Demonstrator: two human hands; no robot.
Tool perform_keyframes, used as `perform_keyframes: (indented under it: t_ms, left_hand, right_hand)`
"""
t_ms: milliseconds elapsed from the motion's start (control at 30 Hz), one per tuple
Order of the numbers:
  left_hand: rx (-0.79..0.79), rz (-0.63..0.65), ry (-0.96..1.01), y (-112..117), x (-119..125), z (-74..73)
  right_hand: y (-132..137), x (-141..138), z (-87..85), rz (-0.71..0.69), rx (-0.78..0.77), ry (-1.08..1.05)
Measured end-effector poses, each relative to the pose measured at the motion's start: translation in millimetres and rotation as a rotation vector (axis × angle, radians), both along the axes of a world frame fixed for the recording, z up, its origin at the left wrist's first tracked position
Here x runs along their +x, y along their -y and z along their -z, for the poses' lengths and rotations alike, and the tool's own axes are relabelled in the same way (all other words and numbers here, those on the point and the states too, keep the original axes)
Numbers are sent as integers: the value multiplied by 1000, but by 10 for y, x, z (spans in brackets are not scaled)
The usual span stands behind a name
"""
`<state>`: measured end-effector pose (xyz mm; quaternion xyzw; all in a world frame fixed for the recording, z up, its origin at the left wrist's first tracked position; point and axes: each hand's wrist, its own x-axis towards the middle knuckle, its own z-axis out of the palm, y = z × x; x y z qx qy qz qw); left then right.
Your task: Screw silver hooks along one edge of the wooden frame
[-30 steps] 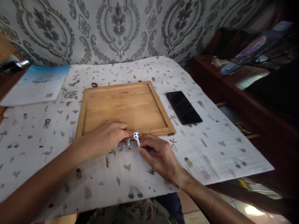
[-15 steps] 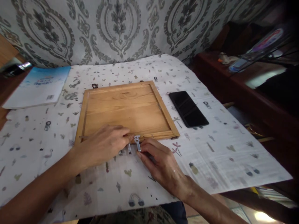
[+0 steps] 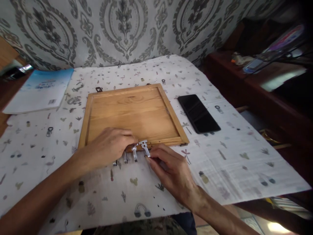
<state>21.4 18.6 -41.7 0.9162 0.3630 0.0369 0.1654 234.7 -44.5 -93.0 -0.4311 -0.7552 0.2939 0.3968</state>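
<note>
A shallow wooden tray [image 3: 168, 111] lies flat on the patterned table cover. Along its near rim sit several small metal hooks [image 3: 134, 153]. My left hand [image 3: 107, 147] rests on the rim with curled fingers, its fingertips pinched at the hooks by the rim. My right hand [image 3: 168, 166] pinches the rightmost metal hook [image 3: 145, 147] by its lower end, holding it slanted against the tray's front edge.
A black phone [image 3: 198, 113] lies to the right of the tray. A blue and white booklet [image 3: 39, 89] lies at the back left. Dark wooden furniture [image 3: 256, 98] stands right of the table. Patterned wallpaper runs behind.
The rightmost hook has tilted from upright to slanted in my right fingers. My left hand has drawn back slightly, uncovering more of the other hooks. The camera shifted a little.
</note>
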Motion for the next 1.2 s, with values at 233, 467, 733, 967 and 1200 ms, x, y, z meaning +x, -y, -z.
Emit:
perform_keyframes:
  t_ms: [233,467,733,967,1200]
  left_hand:
    - [-46,-48,-14,-2,3,-47]
    - [-93,-96,-16,-4,6,-42]
    - [-15,-255,255,-36,-118,-68]
    - [-196,-652,733,-319,-515,-361]
    - [-91,-1188,586,-789,-1387,-329]
  right_hand:
    - [22,-1,4,-22,-32,-7]
    - [11,7,-8,-10,-53,30]
    - [-60,-3,119,1,58,4]
    - [-45,-22,144,83,66,48]
    - [-48,-26,136,77,40,60]
